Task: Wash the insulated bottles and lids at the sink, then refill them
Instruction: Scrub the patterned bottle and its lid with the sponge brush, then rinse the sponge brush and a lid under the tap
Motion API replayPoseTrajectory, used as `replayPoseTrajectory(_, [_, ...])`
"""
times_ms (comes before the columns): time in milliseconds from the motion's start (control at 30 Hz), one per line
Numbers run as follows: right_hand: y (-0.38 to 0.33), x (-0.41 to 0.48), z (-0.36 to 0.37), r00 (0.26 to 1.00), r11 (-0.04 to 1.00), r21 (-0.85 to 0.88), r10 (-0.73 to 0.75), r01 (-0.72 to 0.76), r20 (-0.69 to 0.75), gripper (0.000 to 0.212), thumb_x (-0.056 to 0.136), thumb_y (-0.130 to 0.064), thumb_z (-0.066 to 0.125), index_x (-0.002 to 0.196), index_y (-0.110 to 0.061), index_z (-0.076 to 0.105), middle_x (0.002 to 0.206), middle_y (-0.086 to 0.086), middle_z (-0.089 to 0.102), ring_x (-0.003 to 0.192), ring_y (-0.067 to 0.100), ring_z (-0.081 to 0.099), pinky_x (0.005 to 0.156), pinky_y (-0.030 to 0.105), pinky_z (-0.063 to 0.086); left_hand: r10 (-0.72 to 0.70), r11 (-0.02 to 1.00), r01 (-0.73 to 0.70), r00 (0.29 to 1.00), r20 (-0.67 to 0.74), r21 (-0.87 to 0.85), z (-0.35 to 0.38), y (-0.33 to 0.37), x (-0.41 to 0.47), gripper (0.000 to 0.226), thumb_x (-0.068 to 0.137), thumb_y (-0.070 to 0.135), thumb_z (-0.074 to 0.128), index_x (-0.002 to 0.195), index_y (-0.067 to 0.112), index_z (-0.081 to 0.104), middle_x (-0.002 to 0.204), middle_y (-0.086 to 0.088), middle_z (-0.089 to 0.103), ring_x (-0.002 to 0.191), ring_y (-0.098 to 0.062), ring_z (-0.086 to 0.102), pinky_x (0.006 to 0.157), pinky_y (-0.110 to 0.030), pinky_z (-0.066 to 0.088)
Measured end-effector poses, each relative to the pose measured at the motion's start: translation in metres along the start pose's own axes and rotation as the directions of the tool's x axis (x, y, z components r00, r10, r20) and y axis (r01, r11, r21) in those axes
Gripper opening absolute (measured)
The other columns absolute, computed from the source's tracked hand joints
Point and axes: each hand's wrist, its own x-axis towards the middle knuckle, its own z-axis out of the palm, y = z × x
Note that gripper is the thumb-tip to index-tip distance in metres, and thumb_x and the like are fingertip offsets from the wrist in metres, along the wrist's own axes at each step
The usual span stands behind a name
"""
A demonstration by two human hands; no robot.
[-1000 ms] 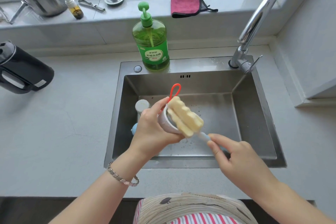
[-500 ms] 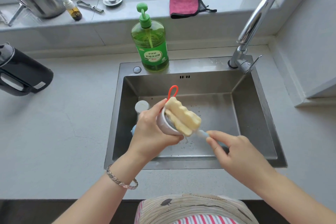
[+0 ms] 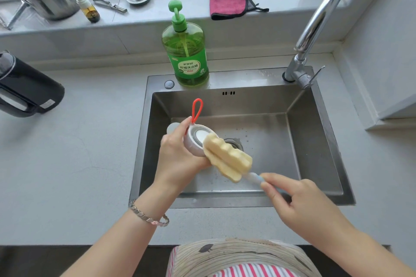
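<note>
Head view: left hand (image 3: 177,155) gripped the lid (image 3: 198,139) over the sink (image 3: 315,132), underside tilted toward the sponge brush (image 3: 227,158) — right hand (image 3: 299,200) pinched its handle, tip against the lid so drips fell in the basin.

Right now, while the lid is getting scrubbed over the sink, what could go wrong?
1. The left hand holds the lid in the air above the sink. If it is soapy, it might slip and drop into the basin.
2. The right hand grips the sponge brush only at the end of its handle, so a hard push could make the sponge skid off the lid.
</note>
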Motion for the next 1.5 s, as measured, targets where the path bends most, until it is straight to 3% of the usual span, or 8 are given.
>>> replayPoseTrajectory(100, [0.009,0.004,-0.004,0.998,0.998,-0.011,0.062,-0.062,-0.025,0.016,0.09,-0.035,0.05,0.098,-0.036,0.064,0.045,-0.015,0.049,0.042,0.01,0.042,0.042,0.02,0.022,0.054,0.997,-0.056,0.998,0.037,0.057,0.004,0.004,-0.004,0.093,0.046,0.034,0.087,0.131,0.029,0.049,0.104,0.007,0.059,0.104,-0.011,0.046,0.082,-0.002,0.036])
replayPoseTrajectory(400, [0.003,0.001,-0.001,0.999,0.998,0.046,0.038,-0.037,-0.013,0.014,0.091,-0.033,0.05,0.093,-0.039,0.062,0.043,-0.008,0.043,0.039,0.014,0.035,0.041,0.021,0.022,0.063,0.998,-0.062,0.998,-0.01,0.022,0.0,0.003,-0.003,0.097,0.045,0.04,0.085,0.134,0.025,0.047,0.109,0.005,0.061,0.111,-0.015,0.05,0.095,-0.033,0.046])
replayPoseTrajectory(733, [-0.004,-0.003,0.006,0.998,0.992,0.12,0.027,-0.033,0.055,0.014,0.09,-0.033,0.049,0.089,-0.04,0.061,0.045,-0.003,0.037,0.039,0.013,0.03,0.043,0.021,0.019,0.058,0.998,-0.059,0.998,0.035,0.018,-0.002,0.002,-0.004,0.095,0.043,0.036,0.081,0.132,0.027,0.049,0.1,0.012,0.059,0.106,-0.016,0.05,0.086,-0.016,0.042])
replayPoseTrajectory(867, [0.017,0.011,0.005,0.969,0.938,0.246,0.226,-0.245,0.101,0.025,0.095,-0.029,0.045,0.104,-0.048,0.058,0.054,-0.012,0.057,0.051,0.006,0.051,0.052,0.018,0.039,0.053,0.998,-0.055,0.995,0.081,0.017,-0.002,-0.005,0.007,0.095,0.047,0.036,0.088,0.133,0.027,0.048,0.105,0.005,0.06,0.107,-0.017,0.05,0.091,-0.026,0.047])
replayPoseTrajectory(1000, [0.041,0.021,-0.003,0.889,0.763,0.46,0.422,-0.454,0.179,0.026,0.097,-0.024,0.042,0.109,-0.04,0.058,0.041,-0.011,0.036,0.037,0.003,0.028,0.036,0.016,0.024,0.081,0.997,-0.08,0.987,0.141,-0.011,0.002,-0.01,0.027,0.083,0.043,0.042,0.081,0.12,0.041,0.052,0.096,0.013,0.062,0.1,-0.013,0.054,0.087,-0.02,0.047])
replayPoseTrajectory(1267, [0.099,0.073,-0.065,0.936,0.932,-0.097,0.341,-0.348,-0.086,0.022,0.093,-0.036,0.05,0.08,-0.031,0.067,0.055,-0.015,0.054,0.06,0.006,0.051,0.054,0.024,0.034,0.079,0.995,-0.092,0.962,0.261,0.04,0.038,0.012,0.067,0.087,0.048,0.03,0.088,0.126,0.036,0.051,0.097,0.015,0.061,0.107,-0.017,0.049,0.083,-0.014,0.036])
replayPoseTrajectory(1367, [0.12,0.112,-0.101,0.956,0.908,-0.303,0.26,-0.291,-0.136,0.026,0.095,-0.039,0.045,0.113,-0.033,0.062,0.075,-0.006,0.063,0.083,0.022,0.058,0.062,0.029,0.037,0.071,0.996,-0.082,0.967,0.243,0.033,0.056,0.027,0.076,0.09,0.043,0.036,0.086,0.126,0.037,0.05,0.098,0.012,0.062,0.107,-0.018,0.051,0.086,-0.023,0.04])
replayPoseTrajectory(1500, [0.15,0.169,-0.141,0.97,0.901,-0.361,0.235,-0.24,-0.058,0.06,0.093,-0.043,0.047,0.145,-0.037,0.018,0.071,-0.004,0.066,0.083,0.017,0.056,0.065,0.029,0.042,0.015,1.0,-0.017,0.984,0.176,0.01,0.081,0.05,0.079,0.083,0.039,0.041,0.078,0.117,0.044,0.049,0.097,0.013,0.062,0.106,-0.018,0.052,0.08,-0.019,0.041])
